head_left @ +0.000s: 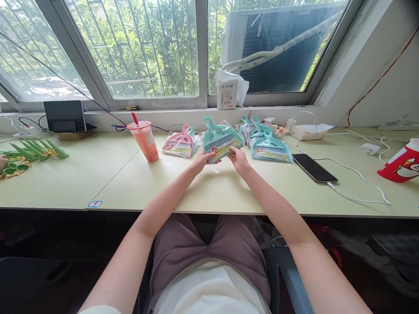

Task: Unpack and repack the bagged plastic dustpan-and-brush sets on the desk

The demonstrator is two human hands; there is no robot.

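A teal mini dustpan and brush set (220,136) in clear plastic wrap is held above the table, tilted, its handle pointing up and away from me. My left hand (204,160) grips its lower left edge, and my right hand (238,159) pinches the lower right edge. To the right, several more wrapped teal dustpan sets (271,148) lie close together. Left of my hands lies a pink wrapped dustpan set (181,143), with part of another behind it.
A plastic cup of pink drink (145,141) with a red straw stands at the left. On the right are a charging phone (314,168), its white cable and a red container (401,163). Green items (36,150) lie far left, beside another person's fingers (3,161).
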